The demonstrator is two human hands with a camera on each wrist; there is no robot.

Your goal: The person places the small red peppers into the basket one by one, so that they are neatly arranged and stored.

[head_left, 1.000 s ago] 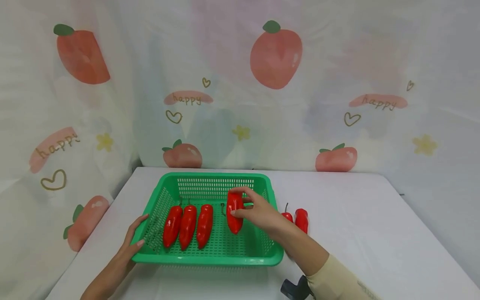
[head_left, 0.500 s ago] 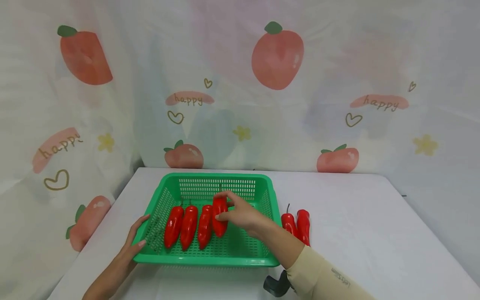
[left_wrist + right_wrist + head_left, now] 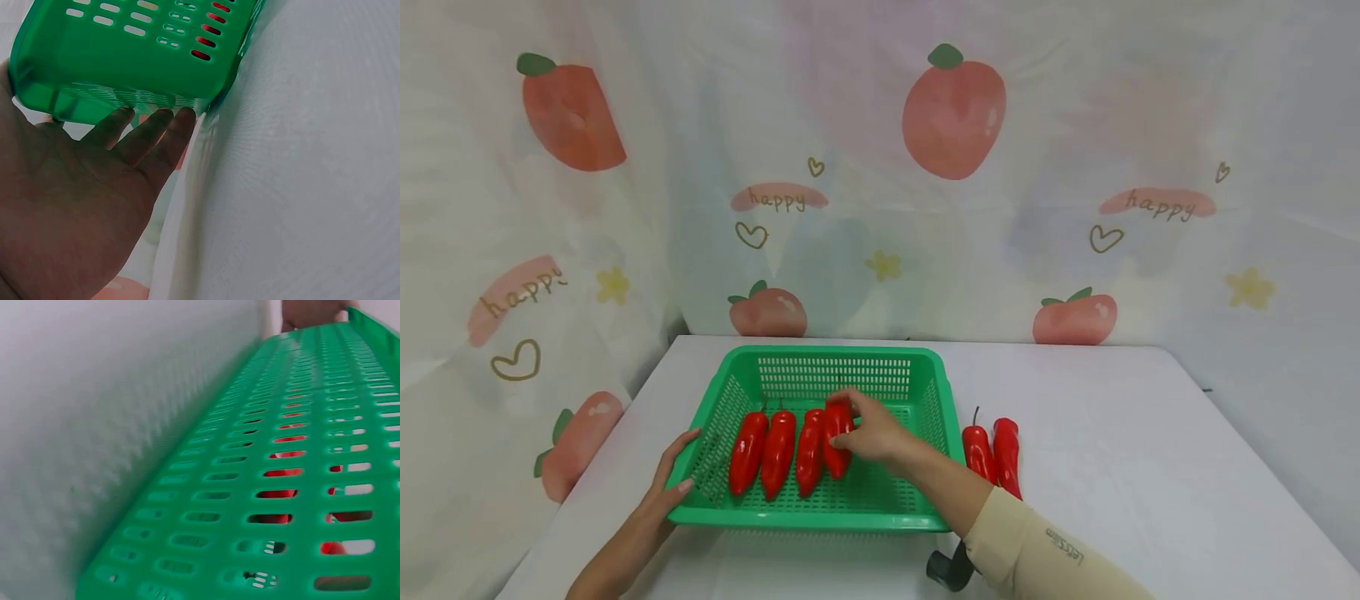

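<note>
A green plastic basket [image 3: 820, 522] with slotted walls stands on the table. My left hand [image 3: 651, 504] holds its left rim, thumb and a finger over the edge; in the left wrist view several fingers [image 3: 164, 145] lie against the outer wall. Inside the basket, my right hand [image 3: 874, 427] pinches a glossy red chili pepper [image 3: 837, 450] from above, near the basket floor; whether it touches the floor cannot be told. Left of it, three more red peppers lie side by side: one leftmost [image 3: 748, 454], one central [image 3: 778, 456] and one closest [image 3: 810, 454] to the held pepper.
Two red peppers, one with a stem [image 3: 978, 452] and one beside it [image 3: 1007, 454], lie on the white table [image 3: 1097, 433] right of the basket, partly behind my forearm. A black device [image 3: 951, 568] sits at my right wrist. Patterned cloth [image 3: 880, 125] hangs behind the table.
My right hand has carried the pepper leftward inside the basket, beside the three others, then lowered it slightly. My left hand stays on the rim.
</note>
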